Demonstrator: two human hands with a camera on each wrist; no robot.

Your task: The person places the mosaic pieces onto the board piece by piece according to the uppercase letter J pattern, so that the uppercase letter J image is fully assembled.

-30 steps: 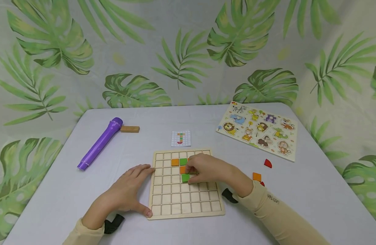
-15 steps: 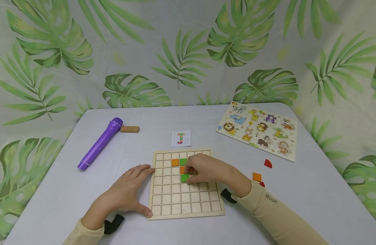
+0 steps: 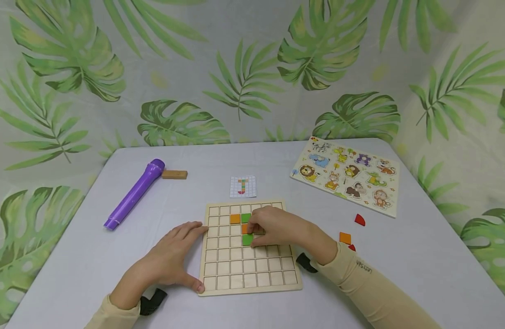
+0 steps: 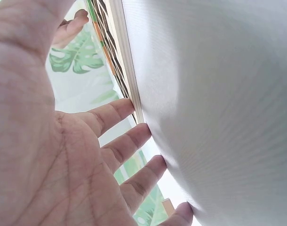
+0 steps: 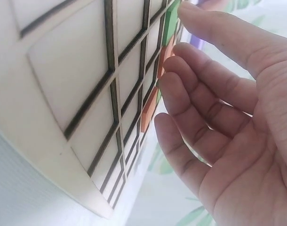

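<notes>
In the head view a wooden grid board (image 3: 229, 267) lies at the middle of the table. My left hand (image 3: 166, 258) rests at its left side, fingers spread, thumb on the near left corner. In the left wrist view its straight fingers (image 4: 120, 150) touch the board's edge (image 4: 122, 52) and the tabletop. My right hand (image 3: 279, 226) pinches a green square tile (image 3: 247, 240) between thumb and index finger; the right wrist view shows the tile (image 5: 171, 23) at the thumb tip. Above it sit an orange tile (image 3: 244, 228), another green tile (image 3: 246, 218) and an orange tile (image 3: 235, 219).
A pattern card (image 3: 243, 186) lies behind the board. To the right are an orange tile (image 3: 344, 238), red quarter-round pieces (image 3: 360, 220) and an animal puzzle (image 3: 347, 176). A purple toy microphone (image 3: 135, 194) and a wooden block (image 3: 175, 174) lie at left.
The green tile under my right hand has shifted slightly left into line with the tiles above it. My left hand has stayed in place.
</notes>
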